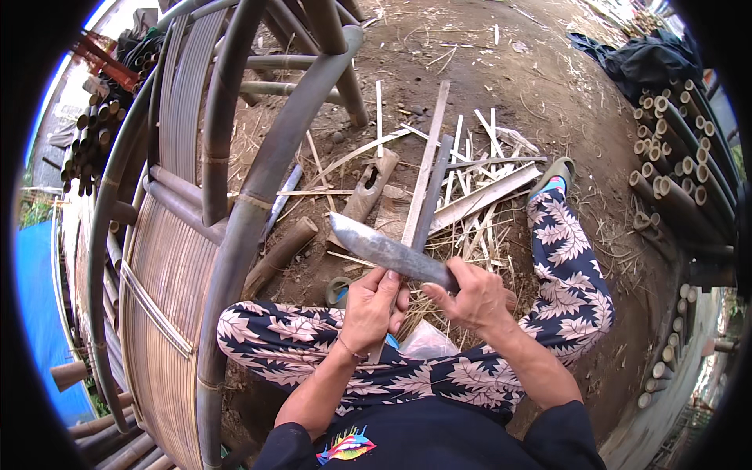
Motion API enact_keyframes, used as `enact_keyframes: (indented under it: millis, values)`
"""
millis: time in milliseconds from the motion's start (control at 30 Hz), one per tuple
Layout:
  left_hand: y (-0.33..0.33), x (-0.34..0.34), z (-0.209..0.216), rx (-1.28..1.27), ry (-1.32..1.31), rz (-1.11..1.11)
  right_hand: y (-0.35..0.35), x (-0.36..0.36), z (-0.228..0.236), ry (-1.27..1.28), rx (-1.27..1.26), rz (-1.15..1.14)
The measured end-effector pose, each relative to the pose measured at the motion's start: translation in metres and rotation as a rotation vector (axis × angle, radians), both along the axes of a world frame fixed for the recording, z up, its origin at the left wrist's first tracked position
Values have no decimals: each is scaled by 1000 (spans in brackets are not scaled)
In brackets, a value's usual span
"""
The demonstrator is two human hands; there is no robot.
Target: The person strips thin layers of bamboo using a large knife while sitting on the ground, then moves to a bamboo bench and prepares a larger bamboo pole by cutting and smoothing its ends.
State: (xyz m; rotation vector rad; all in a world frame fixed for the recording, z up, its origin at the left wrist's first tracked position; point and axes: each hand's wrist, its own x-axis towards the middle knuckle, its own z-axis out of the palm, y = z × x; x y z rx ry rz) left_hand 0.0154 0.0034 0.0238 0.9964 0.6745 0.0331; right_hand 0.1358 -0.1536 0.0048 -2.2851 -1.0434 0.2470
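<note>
My right hand is wrapped round the handle of a broad machete, whose blade points left and lies across a long pale bamboo strip. Below the blade, my left hand grips that strip with the thumb along it. The strip runs from my lap away over the ground, and its lower end shows under the left hand. Beside it on the right lies a darker bamboo slat. Just beyond the blade is a bamboo block with a notch.
A bamboo chair with a slatted seat stands close on my left. Split bamboo pieces and shavings litter the dirt ground ahead. A short bamboo log lies near my left knee. Bamboo poles are stacked at the right, under dark cloth.
</note>
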Motion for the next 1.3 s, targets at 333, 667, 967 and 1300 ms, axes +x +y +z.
enact_keyframes:
  millis: [333,667,967,1300]
  values:
    - [-22,-29,17,106,57,-81,-8,52,-27,-120,-47,-137]
    - [-22,-141,37,73,162,-120,-46,163,-23,221,-2,-617]
    - [23,22,-50,587,-381,-43,49,27,-26,1287,528,-362]
    - [3,-29,-7,-221,51,-253,12,99,-6,539,347,-371]
